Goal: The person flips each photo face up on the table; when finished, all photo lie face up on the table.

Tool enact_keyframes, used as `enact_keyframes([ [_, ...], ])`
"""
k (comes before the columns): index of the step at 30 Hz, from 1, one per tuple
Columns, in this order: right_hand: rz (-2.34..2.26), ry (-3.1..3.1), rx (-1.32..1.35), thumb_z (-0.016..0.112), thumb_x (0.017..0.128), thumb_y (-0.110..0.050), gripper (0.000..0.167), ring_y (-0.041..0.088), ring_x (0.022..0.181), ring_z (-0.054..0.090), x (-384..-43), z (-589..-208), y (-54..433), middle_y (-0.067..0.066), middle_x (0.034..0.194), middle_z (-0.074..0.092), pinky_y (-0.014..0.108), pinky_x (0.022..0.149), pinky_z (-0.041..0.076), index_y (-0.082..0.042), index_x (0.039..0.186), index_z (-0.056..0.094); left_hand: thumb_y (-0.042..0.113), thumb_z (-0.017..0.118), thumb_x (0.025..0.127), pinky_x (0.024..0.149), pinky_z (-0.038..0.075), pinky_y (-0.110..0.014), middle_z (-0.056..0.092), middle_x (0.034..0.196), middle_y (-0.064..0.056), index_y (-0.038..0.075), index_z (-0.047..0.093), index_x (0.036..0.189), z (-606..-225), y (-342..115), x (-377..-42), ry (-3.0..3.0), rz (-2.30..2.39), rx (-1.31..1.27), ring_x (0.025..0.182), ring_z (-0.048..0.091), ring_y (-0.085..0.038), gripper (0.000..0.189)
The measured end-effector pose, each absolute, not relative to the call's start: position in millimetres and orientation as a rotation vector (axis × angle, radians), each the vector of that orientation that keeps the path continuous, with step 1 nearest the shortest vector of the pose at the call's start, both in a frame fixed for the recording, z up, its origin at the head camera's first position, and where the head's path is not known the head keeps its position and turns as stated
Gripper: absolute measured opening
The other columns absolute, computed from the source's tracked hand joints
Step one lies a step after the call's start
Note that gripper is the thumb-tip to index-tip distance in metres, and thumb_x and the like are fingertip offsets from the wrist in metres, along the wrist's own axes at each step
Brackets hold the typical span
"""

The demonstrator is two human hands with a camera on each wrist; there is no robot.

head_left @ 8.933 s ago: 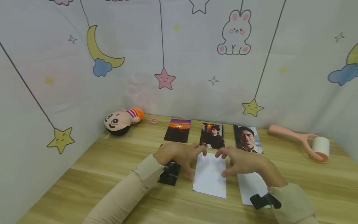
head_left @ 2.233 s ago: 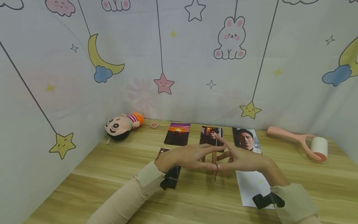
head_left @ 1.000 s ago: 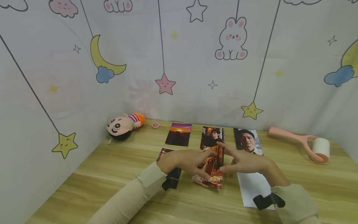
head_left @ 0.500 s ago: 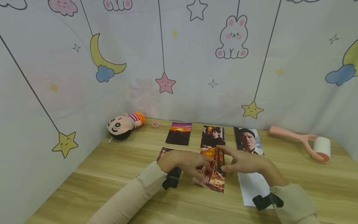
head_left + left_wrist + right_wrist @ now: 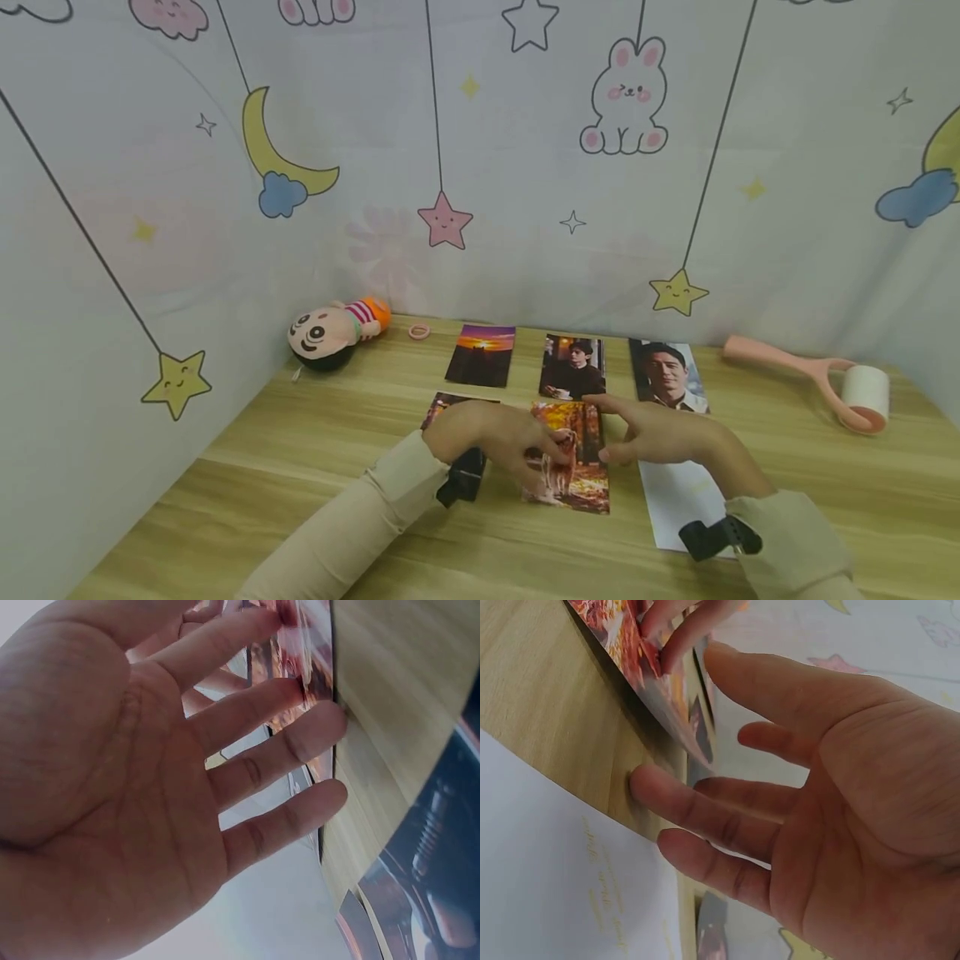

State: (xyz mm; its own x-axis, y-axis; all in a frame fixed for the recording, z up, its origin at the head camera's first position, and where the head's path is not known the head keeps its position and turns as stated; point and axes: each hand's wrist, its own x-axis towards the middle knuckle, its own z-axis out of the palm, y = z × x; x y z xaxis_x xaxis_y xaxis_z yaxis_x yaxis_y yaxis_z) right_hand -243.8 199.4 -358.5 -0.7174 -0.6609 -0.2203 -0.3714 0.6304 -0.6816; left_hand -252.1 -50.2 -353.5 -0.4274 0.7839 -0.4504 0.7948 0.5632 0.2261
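A photo card of a dog among autumn leaves (image 5: pixel 588 479) lies face up in the middle of the table in the head view. My left hand (image 5: pixel 491 437) reaches over its left part, and in the left wrist view the index and middle fingertips of the left hand (image 5: pixel 150 780) touch its glossy face with the fingers nearly straight. At the card's right edge is my right hand (image 5: pixel 667 429), thumb and index spread apart. In the right wrist view the right hand (image 5: pixel 840 802) holds nothing; its fingers are relaxed beside the raised-looking edge of the card.
Along the back lie a sunset photo (image 5: pixel 482 357), a café photo (image 5: pixel 573 367) and a portrait photo (image 5: pixel 666 375). A dark photo (image 5: pixel 468 475) sits partly under my left wrist. A white-backed card (image 5: pixel 678 508) is at right. Farther out are a doll (image 5: pixel 333 333), pink ring (image 5: pixel 418 332) and lint roller (image 5: pixel 813 379).
The middle card showed its white back first, then stood on edge between both hands. Now it lies picture side up; the right hand has let go and the left fingers have spread over it.
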Motion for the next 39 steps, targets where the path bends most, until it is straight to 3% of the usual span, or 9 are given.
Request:
enact_keyframes([
  [2,-0.845,2.397,-0.824,0.075,0.090,-0.028,0.087,0.043,0.112,0.060,-244.3,-360.5,198.7,0.031,0.156,0.027,0.062,0.097,0.044,-0.007,0.157,0.024,0.037,0.064,0.099,0.113,0.033,-0.030,0.028,0.161,-0.004,0.028,0.047,0.151,-353.5,-50.3,-251.8,2.270,-0.016,1.270,0.139,0.041,-0.015,0.055],
  [4,-0.814,2.399,-0.855,0.079,0.087,-0.029,0.092,0.045,0.121,0.054,-244.5,-362.0,197.2,0.031,0.156,0.027,0.062,0.101,0.040,-0.005,0.157,0.024,0.036,0.064,0.099,0.113,0.033,-0.030,0.028,0.162,-0.005,0.029,0.047,0.151,-353.4,-50.5,-251.5,2.254,-0.003,1.274,0.139,0.041,-0.015,0.055],
  [9,-0.721,2.409,-0.878,0.085,0.080,-0.032,0.105,0.049,0.143,0.024,-241.0,-363.4,191.8,0.032,0.155,0.026,0.067,0.111,0.023,-0.003,0.158,0.020,0.038,0.064,0.098,0.116,0.029,-0.034,0.029,0.162,-0.004,0.031,0.048,0.150,-353.0,-50.1,-251.1,2.267,-0.025,1.256,0.146,0.030,-0.018,0.055],
  [15,-0.604,2.466,-0.809,0.087,0.075,-0.037,0.114,0.052,0.135,0.033,-237.4,-364.2,183.0,0.034,0.150,0.025,0.067,0.104,0.033,-0.004,0.158,0.016,0.037,0.066,0.097,0.117,0.027,-0.034,0.027,0.162,-0.005,0.031,0.048,0.150,-351.6,-50.6,-251.5,2.276,-0.029,1.242,0.147,0.027,-0.020,0.055],
  [23,-0.510,2.591,-0.744,0.091,0.069,-0.039,0.111,0.046,0.109,0.056,-229.7,-372.9,175.9,0.034,0.153,0.021,0.062,0.088,0.048,-0.008,0.156,0.029,0.039,0.066,0.097,0.115,0.031,-0.033,0.032,0.161,-0.003,0.032,0.048,0.150,-351.5,-50.6,-251.0,2.272,-0.049,1.239,0.144,0.033,-0.016,0.056],
  [29,-0.562,2.573,-0.873,0.086,0.075,-0.043,0.106,0.051,0.122,0.049,-229.6,-374.5,183.0,0.036,0.153,0.023,0.064,0.094,0.045,-0.006,0.156,0.028,0.044,0.067,0.095,0.117,0.028,-0.037,0.027,0.163,0.000,0.035,0.047,0.150,-349.7,-52.3,-250.0,2.287,-0.082,1.209,0.148,0.026,-0.017,0.059],
  [37,-0.646,2.519,-0.979,0.081,0.080,-0.047,0.111,0.049,0.139,0.032,-231.6,-370.5,201.4,0.032,0.154,0.029,0.064,0.109,0.030,-0.001,0.158,0.018,0.042,0.067,0.096,0.117,0.028,-0.037,0.027,0.163,-0.002,0.030,0.047,0.150,-349.6,-50.3,-249.8,2.273,-0.087,1.239,0.148,0.025,-0.019,0.059],
  [39,-0.678,2.503,-0.970,0.082,0.080,-0.047,0.111,0.047,0.134,0.041,-231.6,-368.8,207.0,0.031,0.155,0.029,0.062,0.106,0.035,-0.001,0.158,0.017,0.040,0.066,0.097,0.117,0.028,-0.037,0.026,0.163,-0.002,0.029,0.048,0.150,-348.5,-49.1,-250.4,2.268,-0.090,1.240,0.148,0.025,-0.019,0.057],
])
